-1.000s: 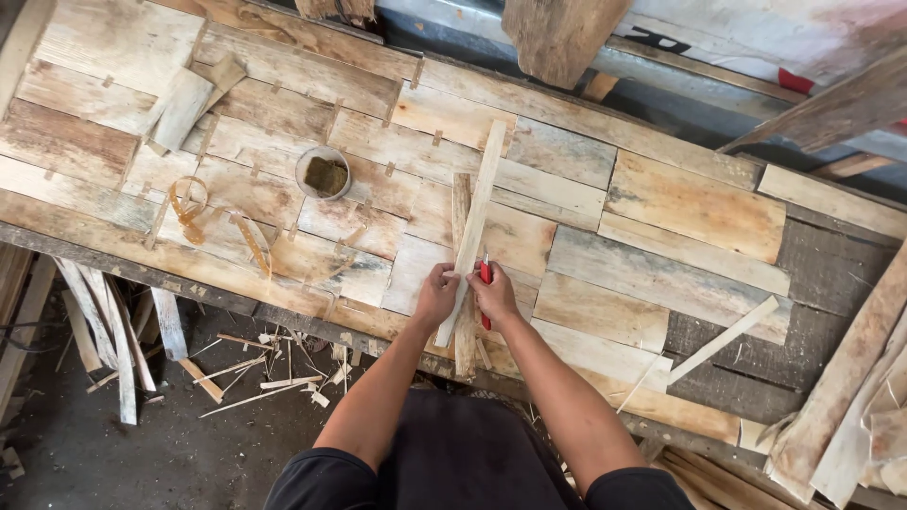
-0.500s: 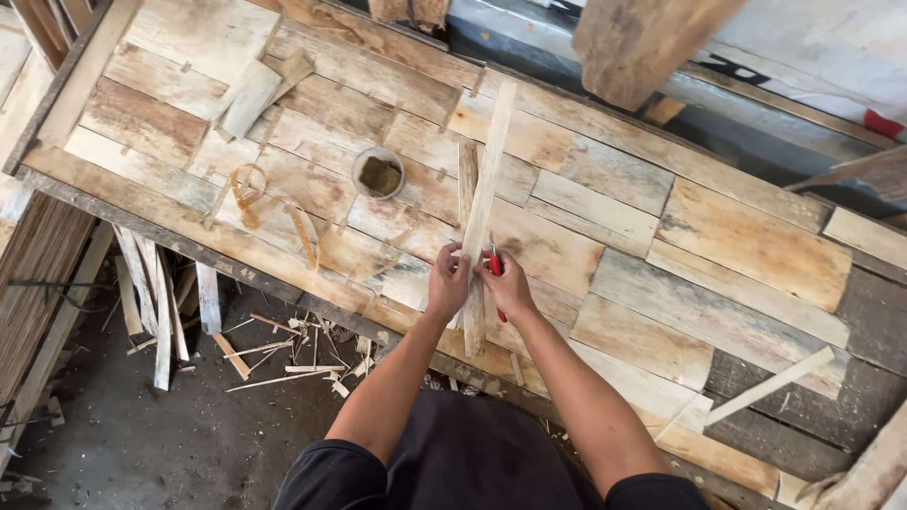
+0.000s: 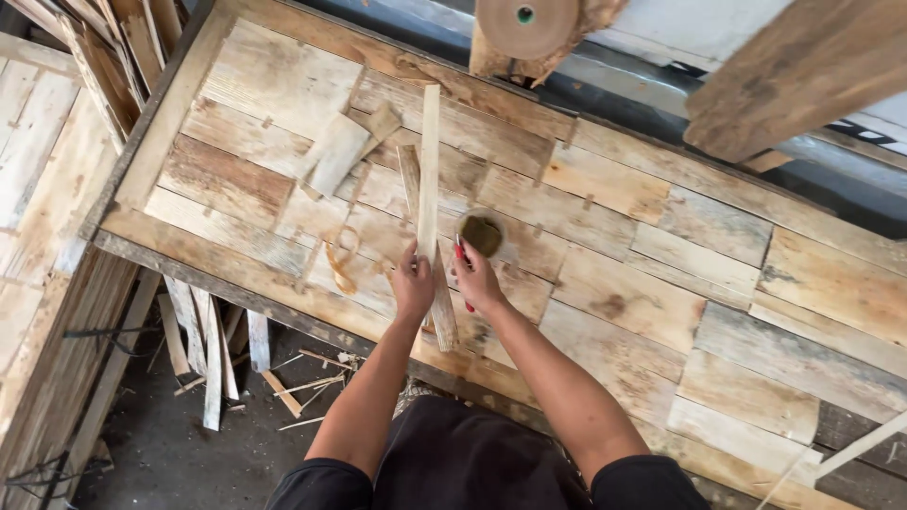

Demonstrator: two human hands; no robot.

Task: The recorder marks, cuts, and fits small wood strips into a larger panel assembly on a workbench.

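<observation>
My left hand (image 3: 413,281) grips the near part of a long pale wood strip (image 3: 429,161) that lies pointing away from me on the plank workbench (image 3: 661,283). A second, rougher strip (image 3: 441,302) lies beneath and beside it. My right hand (image 3: 477,276) is closed on a small red-handled tool (image 3: 461,253), held next to the strip's right edge. A small round tin (image 3: 483,233) with dark contents sits just past my right hand.
Short wood offcuts (image 3: 338,151) lie at the bench's far left and a curled shaving (image 3: 342,264) near my left hand. Stacked boards (image 3: 38,236) stand at the left. Thin scraps (image 3: 213,349) litter the floor. A round log end (image 3: 527,24) and a beam (image 3: 803,71) overhang the far side.
The view has swung right and closer, so the bench appears shifted. My hands have slid the long strip toward the round tin, keeping the same grip on the strip and the red tool.
</observation>
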